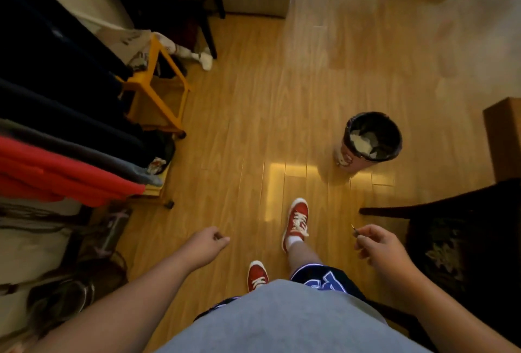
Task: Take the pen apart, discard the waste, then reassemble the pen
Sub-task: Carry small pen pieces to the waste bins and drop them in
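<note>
I am standing on a wooden floor and looking down. My right hand (379,245) is at the lower right, its fingers pinched on a thin pen part (354,229) whose small tip sticks out past the fingertips. My left hand (207,242) hangs at the lower middle with its fingers curled closed; I cannot tell whether anything is inside it. A round waste bin (369,141) with a black liner and crumpled paper inside stands on the floor ahead and to the right, well beyond my right hand.
A yellow stool (158,90) and a rack of hanging clothes (56,127) line the left side. A dark chair (451,225) and a brown cabinet (504,138) stand at the right. My red shoes (296,220) are on the floor between the hands.
</note>
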A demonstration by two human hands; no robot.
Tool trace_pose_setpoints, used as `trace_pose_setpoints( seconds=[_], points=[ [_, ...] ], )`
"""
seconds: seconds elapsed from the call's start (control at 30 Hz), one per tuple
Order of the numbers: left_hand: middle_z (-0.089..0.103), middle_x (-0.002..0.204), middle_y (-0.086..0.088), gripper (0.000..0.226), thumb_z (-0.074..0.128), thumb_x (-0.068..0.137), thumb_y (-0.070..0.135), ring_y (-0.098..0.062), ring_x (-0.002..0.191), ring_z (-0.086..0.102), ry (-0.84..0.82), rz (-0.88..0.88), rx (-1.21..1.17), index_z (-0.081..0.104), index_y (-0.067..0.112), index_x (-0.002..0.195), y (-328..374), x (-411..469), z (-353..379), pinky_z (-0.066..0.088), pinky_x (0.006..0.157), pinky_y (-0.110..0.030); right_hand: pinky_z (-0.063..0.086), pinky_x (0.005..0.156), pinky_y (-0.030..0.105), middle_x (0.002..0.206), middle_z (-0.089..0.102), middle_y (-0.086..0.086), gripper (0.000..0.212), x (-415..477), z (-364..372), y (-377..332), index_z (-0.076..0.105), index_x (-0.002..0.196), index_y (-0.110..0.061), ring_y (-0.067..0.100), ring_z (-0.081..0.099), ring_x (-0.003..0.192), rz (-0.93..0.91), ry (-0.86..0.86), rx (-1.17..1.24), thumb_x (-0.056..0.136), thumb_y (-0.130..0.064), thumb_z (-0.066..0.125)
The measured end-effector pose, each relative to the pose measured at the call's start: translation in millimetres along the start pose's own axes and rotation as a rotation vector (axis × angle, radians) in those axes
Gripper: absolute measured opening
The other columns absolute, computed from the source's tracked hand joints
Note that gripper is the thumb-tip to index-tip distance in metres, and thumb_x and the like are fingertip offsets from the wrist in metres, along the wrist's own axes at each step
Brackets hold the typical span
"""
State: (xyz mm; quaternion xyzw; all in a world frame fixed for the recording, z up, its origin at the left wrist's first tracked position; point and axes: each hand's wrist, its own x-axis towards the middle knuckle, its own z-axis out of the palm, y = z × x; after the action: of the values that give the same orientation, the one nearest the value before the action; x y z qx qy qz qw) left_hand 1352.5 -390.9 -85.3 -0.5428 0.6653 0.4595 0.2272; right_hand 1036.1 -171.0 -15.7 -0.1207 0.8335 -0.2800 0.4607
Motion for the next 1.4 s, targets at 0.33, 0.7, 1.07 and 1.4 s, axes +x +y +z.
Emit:
trace_pose_setpoints(
  seconds=[0.33,0.7,1.07,1.4],
  points=[
    [0.066,0.09,0.004,0.024,0.057,0.088,0.046,-0.012,0.081,0.062,0.025,-0.028,-0.026,0.063,0.025,0.096,133,104,-87,0.05,0.068,-0.03,0.049,0.053,0.026,0.084,0.069,0.012,0.014,159,-50,-97,0.066,0.095,-0.016,0.023,0.065,0.071,0.076,-0.031,-0.029,0.095,-0.012,0.053],
    [0.066,0.086,0.004,0.017,0.058,0.089,0.041,-0.011,0.079,0.061,0.083,-0.236,-0.024,0.061,0.025,0.087,159,183,-194,0.045,0.06,-0.026,0.047,0.058,0.026,0.087,0.066,0.013,0.015,303,-70,-310,0.066,0.098,-0.012,0.02,0.06,0.072,-0.091,-0.096,0.012,0.095,-0.009,0.051],
    [0.067,0.094,0.0,0.029,0.058,0.09,0.043,-0.013,0.083,0.063,0.026,-0.111,0.135,0.063,0.019,0.106,278,355,-370,0.05,0.065,-0.026,0.057,0.073,0.045,0.088,0.07,0.015,0.014,413,-86,-399,0.066,0.099,-0.014,0.032,0.067,0.081,0.074,0.069,0.16,0.095,-0.011,0.053],
    [0.064,0.085,0.002,0.022,0.06,0.089,0.042,-0.014,0.077,0.062,-0.12,0.243,0.361,0.062,0.02,0.093,526,475,-414,0.046,0.059,-0.027,0.051,0.053,0.03,0.079,0.07,0.01,0.018,449,-148,-360,0.07,0.085,-0.023,0.025,0.066,0.07,0.373,0.371,0.379,0.092,-0.013,0.056]
  ],
)
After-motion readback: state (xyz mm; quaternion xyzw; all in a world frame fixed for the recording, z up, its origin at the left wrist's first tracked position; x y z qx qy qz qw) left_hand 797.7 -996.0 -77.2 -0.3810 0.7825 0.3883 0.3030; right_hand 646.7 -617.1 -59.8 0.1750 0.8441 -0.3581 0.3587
